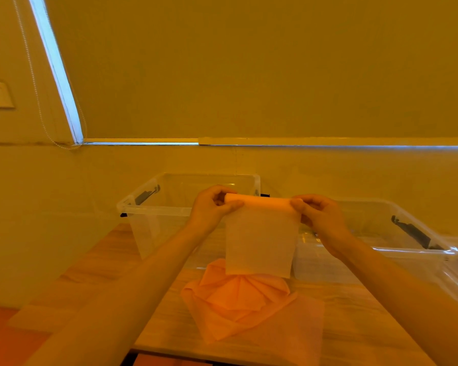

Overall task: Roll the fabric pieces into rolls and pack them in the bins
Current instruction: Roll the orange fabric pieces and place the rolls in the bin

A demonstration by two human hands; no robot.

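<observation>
1. A thin, pale fabric piece point(261, 241) hangs in the air at the centre of the frame. Its top is wound into a smooth tube; the loose rest drops flat and rectangular with a straight lower edge.
2. The left hand point(212, 207) pinches the tube's left end, thumb below and fingers curled over the top.
3. The right hand point(319, 216) pinches the right end in the same way, so the roll lies level between them.
4. Under the hanging edge, a crumpled heap of orange fabric point(238, 302) lies on the table, creased into soft, angular folds.
5. The wooden table point(368, 326) has a pale, streaked grain; its near edge runs along the bottom of the frame.
6. Two clear plastic bins stand at the back: the left bin point(154, 207) behind the left hand, the right bin point(397, 249) at the right edge. Both are glossy with rounded rims and dark latches.
7. A gap separates the bins behind the roll.
</observation>
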